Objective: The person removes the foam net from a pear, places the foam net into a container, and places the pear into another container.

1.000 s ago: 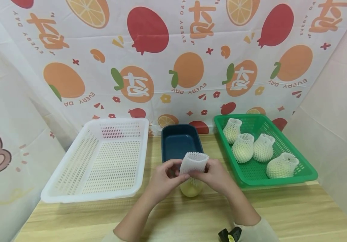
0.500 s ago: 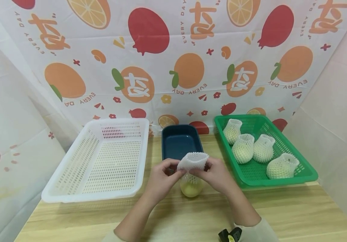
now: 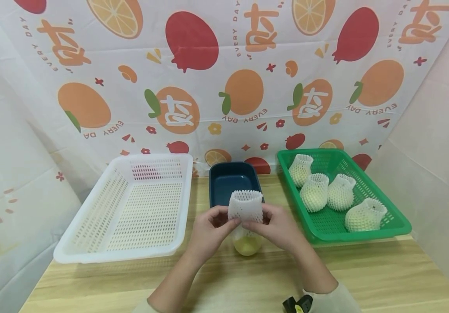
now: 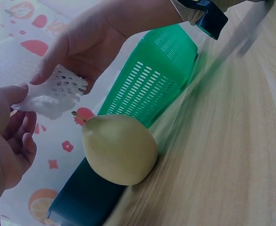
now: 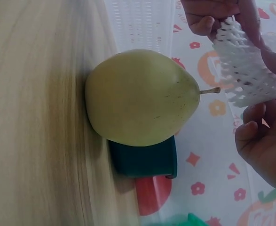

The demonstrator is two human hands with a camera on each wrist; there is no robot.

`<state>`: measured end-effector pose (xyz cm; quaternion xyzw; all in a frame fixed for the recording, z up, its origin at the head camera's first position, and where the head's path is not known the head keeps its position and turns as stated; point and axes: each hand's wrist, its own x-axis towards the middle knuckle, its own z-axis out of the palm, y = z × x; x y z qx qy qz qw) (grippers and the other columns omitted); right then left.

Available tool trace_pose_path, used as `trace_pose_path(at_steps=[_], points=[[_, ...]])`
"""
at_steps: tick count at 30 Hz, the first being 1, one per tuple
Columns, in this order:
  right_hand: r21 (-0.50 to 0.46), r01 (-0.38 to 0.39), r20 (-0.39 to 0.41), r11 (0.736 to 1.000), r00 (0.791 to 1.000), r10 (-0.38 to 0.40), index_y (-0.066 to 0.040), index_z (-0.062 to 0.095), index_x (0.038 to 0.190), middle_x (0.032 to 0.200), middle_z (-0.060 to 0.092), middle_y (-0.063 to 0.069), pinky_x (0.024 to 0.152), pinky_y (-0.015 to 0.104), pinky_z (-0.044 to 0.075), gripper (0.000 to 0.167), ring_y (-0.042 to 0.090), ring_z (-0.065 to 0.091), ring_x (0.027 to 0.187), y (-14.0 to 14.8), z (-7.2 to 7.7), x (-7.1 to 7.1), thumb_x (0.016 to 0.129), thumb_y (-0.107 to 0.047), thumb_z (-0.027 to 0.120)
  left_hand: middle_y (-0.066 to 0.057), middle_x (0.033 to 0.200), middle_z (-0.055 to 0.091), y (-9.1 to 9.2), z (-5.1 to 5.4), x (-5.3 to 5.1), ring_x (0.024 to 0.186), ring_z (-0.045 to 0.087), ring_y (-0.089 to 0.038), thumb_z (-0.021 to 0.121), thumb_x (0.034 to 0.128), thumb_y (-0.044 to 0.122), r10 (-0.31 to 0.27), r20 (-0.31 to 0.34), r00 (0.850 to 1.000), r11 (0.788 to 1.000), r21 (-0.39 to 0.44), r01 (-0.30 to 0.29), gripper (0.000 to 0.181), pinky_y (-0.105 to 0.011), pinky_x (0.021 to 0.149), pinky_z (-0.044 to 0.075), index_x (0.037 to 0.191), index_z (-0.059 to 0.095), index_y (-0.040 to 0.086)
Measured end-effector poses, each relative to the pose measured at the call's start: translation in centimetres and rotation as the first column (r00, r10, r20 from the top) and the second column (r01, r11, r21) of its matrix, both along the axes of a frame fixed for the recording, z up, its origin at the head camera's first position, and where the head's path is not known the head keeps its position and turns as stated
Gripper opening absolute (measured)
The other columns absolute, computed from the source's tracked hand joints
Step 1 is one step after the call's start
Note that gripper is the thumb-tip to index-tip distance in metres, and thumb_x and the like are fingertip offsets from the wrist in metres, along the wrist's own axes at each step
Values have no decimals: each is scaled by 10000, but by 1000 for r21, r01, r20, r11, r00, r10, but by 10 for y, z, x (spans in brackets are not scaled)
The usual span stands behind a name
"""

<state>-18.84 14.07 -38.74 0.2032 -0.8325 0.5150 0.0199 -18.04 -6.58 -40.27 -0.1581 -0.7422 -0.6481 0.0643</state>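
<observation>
A pale yellow pear (image 3: 247,246) stands on the wooden table, its stem pointing up in both wrist views. Over it, a white foam net sleeve (image 3: 245,208) is held upright between my two hands. My left hand (image 3: 209,232) pinches the sleeve's left side with thumb and fingers. On the opposite side, my right hand (image 3: 278,227) pinches it the same way. The wrist views show the sleeve (image 4: 58,92) clear of the pear (image 5: 142,99), beyond its stem. Some fingertips are hidden behind the mesh.
Behind the hands sits a dark blue tray (image 3: 230,187). To the left is a white perforated basket (image 3: 150,217). A green basket (image 3: 357,236) on the right holds several net-wrapped pears (image 3: 314,193). A printed cloth (image 3: 216,143) hangs at the back.
The sleeve was tilted with its upper opening slanting half a second ago; it now stands straighter and slightly further left. Both hands keep hold of it, and the pear stays put.
</observation>
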Motion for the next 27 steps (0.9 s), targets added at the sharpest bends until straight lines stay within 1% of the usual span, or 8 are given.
trace_pose_path(at_steps=[4, 8, 11, 15, 19, 22, 25, 27], points=[[-15, -32, 39, 999, 999, 32, -167, 687, 1142, 1050, 711, 24, 669, 290, 574, 366, 166, 641, 812, -1, 0, -2, 832, -329, 793, -86, 993, 716, 2, -1, -3, 836, 656, -178, 785, 839, 166, -16, 23, 1000, 999, 34, 15, 198, -259, 730, 568, 1017, 726, 100], [-32, -53, 73, 998, 996, 55, -169, 677, 1163, 1090, 711, 37, 712, 290, 580, 386, 175, 665, 886, -2, -2, -3, 834, -336, 791, -101, 949, 711, 6, -1, -5, 798, 658, -175, 798, 827, 175, -28, 33, 999, 998, 62, 26, 202, -255, 706, 567, 998, 728, 92], [-42, -51, 106, 998, 993, 56, -162, 671, 1180, 1117, 706, 53, 749, 302, 583, 406, 190, 671, 939, -2, -4, -4, 828, -321, 798, -105, 917, 706, 9, -2, -7, 772, 654, -165, 803, 823, 165, -29, 38, 999, 997, 69, 26, 187, -249, 683, 562, 976, 727, 89], [-58, -32, 164, 998, 986, 41, -169, 655, 1210, 1159, 692, 56, 806, 354, 585, 446, 217, 667, 993, -4, -5, -5, 820, -323, 807, -92, 926, 706, 11, -1, -8, 804, 654, -175, 806, 819, 164, -26, 41, 999, 998, 60, 24, 192, -253, 695, 561, 980, 724, 99], [-39, -11, 180, 999, 984, 18, -180, 641, 1221, 1162, 687, 44, 836, 402, 582, 442, 224, 665, 992, -7, -3, -8, 838, -346, 787, -25, 996, 670, 13, 3, -11, 818, 601, -259, 830, 797, 243, -1, 46, 999, 1000, 12, 1, 301, -246, 667, 522, 1060, 704, 169], [-13, -22, 180, 1000, 983, 24, -166, 661, 1184, 1120, 702, 43, 815, 400, 586, 397, 212, 674, 954, -8, -1, -10, 848, -344, 774, 17, 1122, 627, 15, 9, -13, 911, 570, -273, 845, 778, 297, 19, 56, 998, 1000, 3, -19, 442, -272, 727, 506, 1169, 657, 212], [10, -68, 197, 998, 978, 65, -154, 689, 1140, 1070, 720, 36, 784, 363, 588, 366, 187, 685, 909, -11, 2, -12, 840, -341, 781, -7, 1192, 630, 19, 16, -18, 1015, 594, -242, 854, 770, 271, 4, 99, 995, 997, 77, -11, 529, -327, 834, 532, 1231, 613, 173], [10, -105, 215, 994, 971, 101, -138, 691, 1135, 1057, 726, 37, 772, 339, 588, 364, 174, 689, 893, -13, 4, -14, 836, -324, 785, -54, 1156, 668, 21, 20, -22, 1005, 634, -225, 849, 776, 262, -5, 142, 990, 991, 133, -14, 532, -356, 845, 558, 1232, 606, 136]])
